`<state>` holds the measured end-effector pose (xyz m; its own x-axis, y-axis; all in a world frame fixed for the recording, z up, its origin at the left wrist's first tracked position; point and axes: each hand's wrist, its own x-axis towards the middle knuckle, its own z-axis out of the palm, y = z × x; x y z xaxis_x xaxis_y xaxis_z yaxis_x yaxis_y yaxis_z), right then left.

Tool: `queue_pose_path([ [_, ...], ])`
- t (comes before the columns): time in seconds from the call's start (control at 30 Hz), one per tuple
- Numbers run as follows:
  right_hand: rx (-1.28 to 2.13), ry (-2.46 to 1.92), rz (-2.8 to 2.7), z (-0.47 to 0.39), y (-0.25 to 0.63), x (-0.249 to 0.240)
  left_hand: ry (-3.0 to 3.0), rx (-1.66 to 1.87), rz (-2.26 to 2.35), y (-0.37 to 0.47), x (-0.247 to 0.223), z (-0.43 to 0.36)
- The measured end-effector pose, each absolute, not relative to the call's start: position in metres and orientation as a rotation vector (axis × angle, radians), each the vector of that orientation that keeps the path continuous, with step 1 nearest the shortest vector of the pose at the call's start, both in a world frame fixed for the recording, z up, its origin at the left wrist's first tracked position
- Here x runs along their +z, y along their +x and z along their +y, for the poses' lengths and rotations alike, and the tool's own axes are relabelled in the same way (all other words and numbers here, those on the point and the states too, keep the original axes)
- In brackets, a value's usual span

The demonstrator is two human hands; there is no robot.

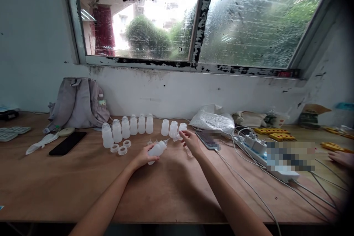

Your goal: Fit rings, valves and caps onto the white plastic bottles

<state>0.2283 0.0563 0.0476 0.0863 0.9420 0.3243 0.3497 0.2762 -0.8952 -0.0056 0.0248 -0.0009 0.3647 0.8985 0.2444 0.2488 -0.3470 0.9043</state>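
Note:
My left hand [144,156] is wrapped around a frosted baby bottle [157,149], tilted with its teat end up to the right. In my right hand [189,141], the fingertips pinch a clear bottle cap [174,135]. Right behind that cap stand three frosted bottles without caps, the leftmost bottle [165,128] showing fully. Several capped bottles [125,128] form a row to the left. Screw rings [122,150] lie in front of that row. Small clear teats [149,142] show partly behind the held bottle. Under my right wrist, a ring-like clear piece [190,153] is partly hidden.
A black phone [68,143] and grey backpack [79,103] are on the left of the wooden table [155,199]. To the right lie a charging phone [206,139], a silvery bag [212,120], and a power strip [284,172] with trailing cables. Another person's hand [341,158] is at the far right.

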Motion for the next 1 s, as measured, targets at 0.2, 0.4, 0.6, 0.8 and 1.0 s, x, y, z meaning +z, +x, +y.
queue_pose_path([
  [0.2, 0.806, -1.126, -1.357, 0.058, 0.205, 0.018, 1.803, 1.0, 1.001, -0.008, -0.005, 0.028],
  [0.4, 0.824, -1.042, -1.379, 0.05, 0.197, 0.008, 1.794, 0.955, 1.009, -0.008, 0.001, 0.023],
  [0.6, 0.838, -1.011, -1.407, 0.047, 0.193, 0.008, 1.771, 0.945, 0.999, -0.01, -0.001, 0.025],
  [0.8, 0.899, -1.043, -1.398, 0.042, 0.191, 0.009, 1.73, 0.925, 0.998, -0.01, 0.002, 0.023],
  [1.0, 1.103, -1.094, -1.46, 0.031, 0.186, 0.009, 1.648, 1.075, 0.945, -0.008, 0.006, 0.016],
])
